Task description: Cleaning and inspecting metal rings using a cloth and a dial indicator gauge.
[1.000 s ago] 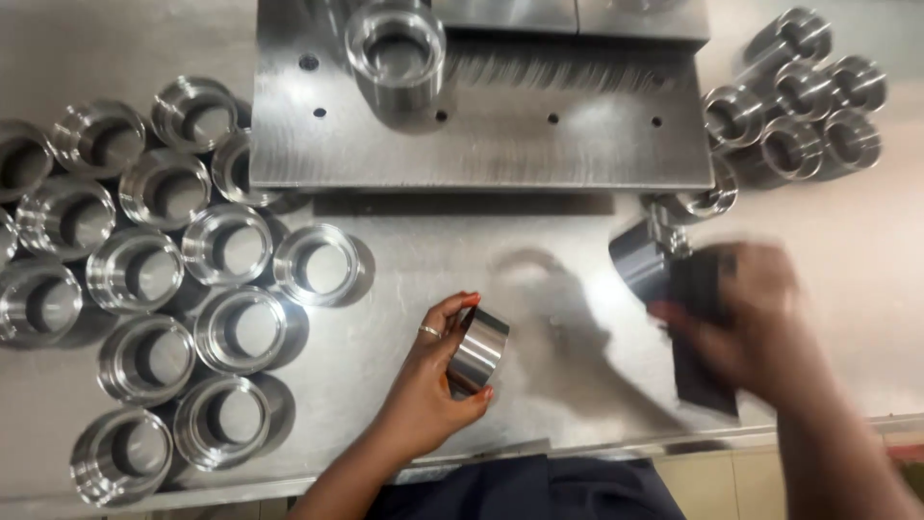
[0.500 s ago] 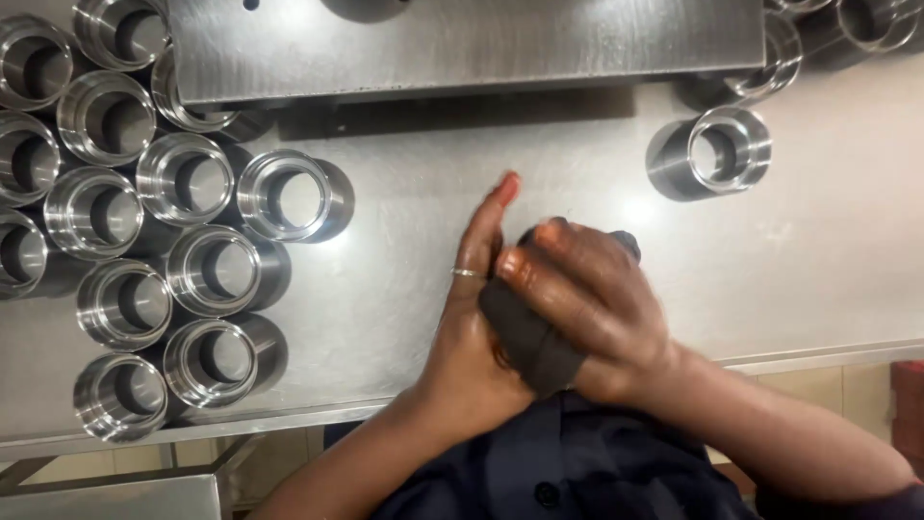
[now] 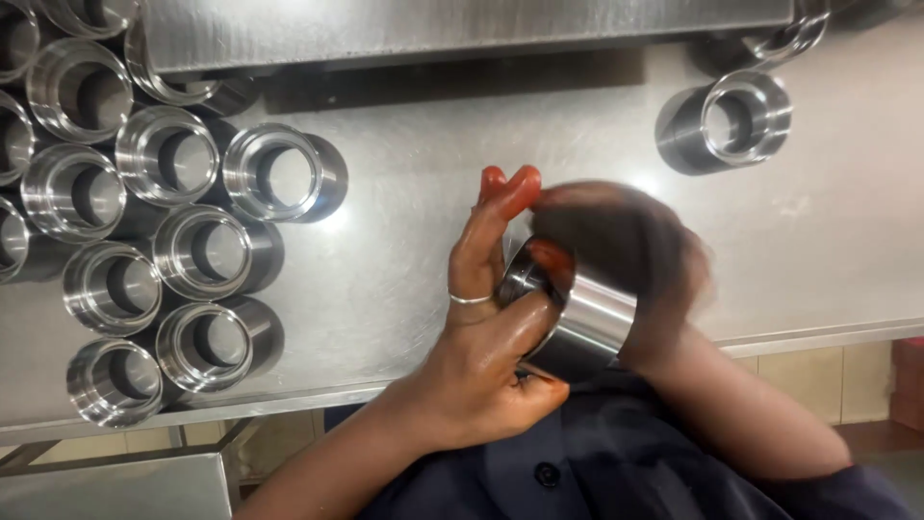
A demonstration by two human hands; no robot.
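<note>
Steel ring [image 3: 577, 313] sits gripped in the left hand [image 3: 491, 327], just above the near edge of the counter [image 3: 404, 260], its axis tilted up-left. The right hand [image 3: 626, 260], blurred, presses on the ring's far side; I cannot tell its grip.

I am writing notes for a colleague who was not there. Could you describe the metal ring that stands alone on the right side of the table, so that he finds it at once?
Start at the long steel plate along the far edge of the steel table. Near its right end, on the bare tabletop, stands a short, thick-walled metal ring, open end up. Unlike the rings clustered at the left, it stands by itself.
</note>
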